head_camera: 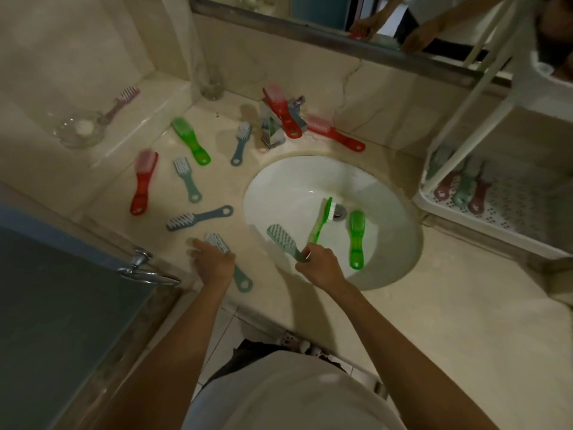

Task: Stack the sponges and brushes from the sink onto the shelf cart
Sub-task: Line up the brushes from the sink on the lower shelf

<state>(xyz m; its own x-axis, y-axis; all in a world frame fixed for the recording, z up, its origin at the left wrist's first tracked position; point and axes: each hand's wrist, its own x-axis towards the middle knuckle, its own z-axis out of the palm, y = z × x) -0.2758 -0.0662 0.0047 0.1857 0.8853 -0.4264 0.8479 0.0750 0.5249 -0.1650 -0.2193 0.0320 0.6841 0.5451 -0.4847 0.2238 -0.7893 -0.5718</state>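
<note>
The right grip [313, 259] pinches two brush handles, teal brush [280, 238] and green brush [322, 217]; either may slip. The left grip [214, 262] closes over another teal brush [240, 279] on the table [449, 305].

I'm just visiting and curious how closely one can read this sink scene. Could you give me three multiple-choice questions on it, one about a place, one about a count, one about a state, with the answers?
1. Where does the loose green brush that nobody holds lie?
A. inside the sink basin
B. on the shelf cart
C. on the floor

2. How many brushes does the right hand hold?
A. none
B. one
C. two

3. What is the left hand doing?
A. resting on a teal brush on the counter
B. turning the tap
C. hanging at the person's side

Answers:
1. A, it lies flat on the white sink basin beside the drain.
2. C, a teal brush and a green brush with white bristles both stick out of its grip.
3. A, its fingers cover the teal brush on the counter, whose handle shows below the hand.
</note>
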